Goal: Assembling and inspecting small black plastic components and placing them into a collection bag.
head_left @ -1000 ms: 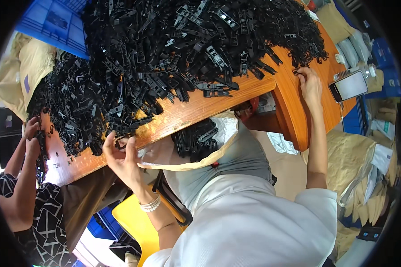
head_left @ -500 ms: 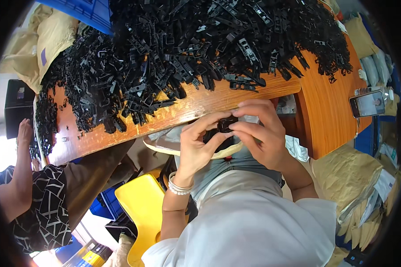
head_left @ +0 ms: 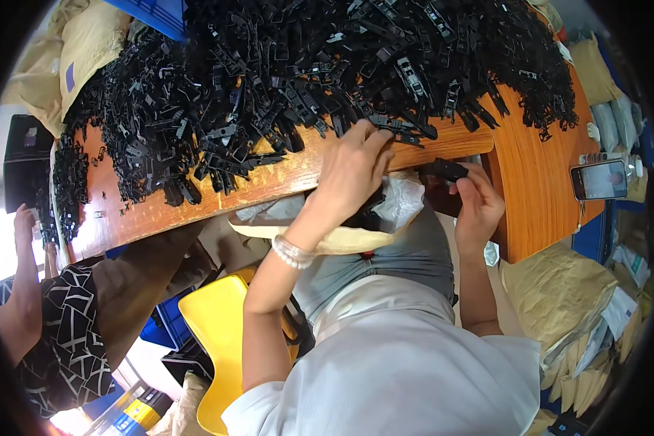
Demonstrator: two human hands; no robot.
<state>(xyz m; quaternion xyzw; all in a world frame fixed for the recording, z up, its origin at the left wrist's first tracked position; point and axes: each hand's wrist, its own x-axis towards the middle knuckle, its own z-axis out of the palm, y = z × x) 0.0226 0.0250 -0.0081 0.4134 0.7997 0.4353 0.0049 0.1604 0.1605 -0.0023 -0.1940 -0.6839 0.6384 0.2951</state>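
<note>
A big heap of black plastic clips covers the wooden table. My left hand reaches up to the near edge of the heap, its fingertips on a clip there. My right hand is below the table edge, shut on a small black plastic part. An open paper bag with a plastic liner rests on my lap under both hands, with black parts inside.
Another person in a black patterned shirt sits at my left, a hand raised at the table end. A phone lies on the right table wing. Brown paper sacks stand at the right, a yellow chair below.
My hands were together over the bag half a second ago. The left hand has since gone up to the heap's edge, and the right has drawn aside holding a black part.
</note>
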